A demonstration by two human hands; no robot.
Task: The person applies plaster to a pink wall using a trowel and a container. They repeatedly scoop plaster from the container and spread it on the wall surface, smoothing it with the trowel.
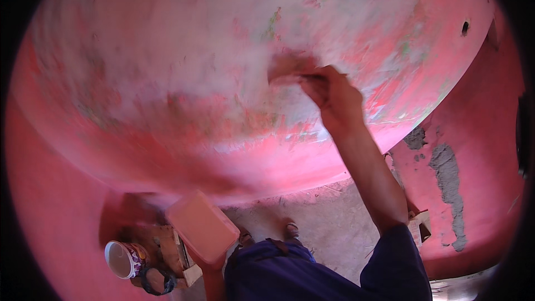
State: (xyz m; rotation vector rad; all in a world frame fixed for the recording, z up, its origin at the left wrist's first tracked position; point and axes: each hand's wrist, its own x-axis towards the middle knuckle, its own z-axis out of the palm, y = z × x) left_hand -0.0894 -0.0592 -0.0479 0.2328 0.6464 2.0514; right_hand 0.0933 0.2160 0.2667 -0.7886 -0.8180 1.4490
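My right hand (339, 100) is raised to the wall, its fingers closed around the handle of a putty knife (287, 79). The knife's wide edge is at the wall surface, blurred by motion, with a dark shadow beside it. Pale, streaky filler covers much of the pink wall (184, 50), with red and green patches showing through. Low on the left, a flat pinkish rectangular tray (203, 226) is held up in front of my body by my left arm. My left hand is hidden beneath this tray, so its fingers do not show.
Below the tray, a white patterned bucket (120, 260) stands beside a wooden stool-like piece (167, 251) and a black ring-shaped object (157, 281). Grey mortar patches (447, 189) mark the right wall. A cardboard box (419, 227) lies near my right elbow. My feet stand on a grey floor (340, 234).
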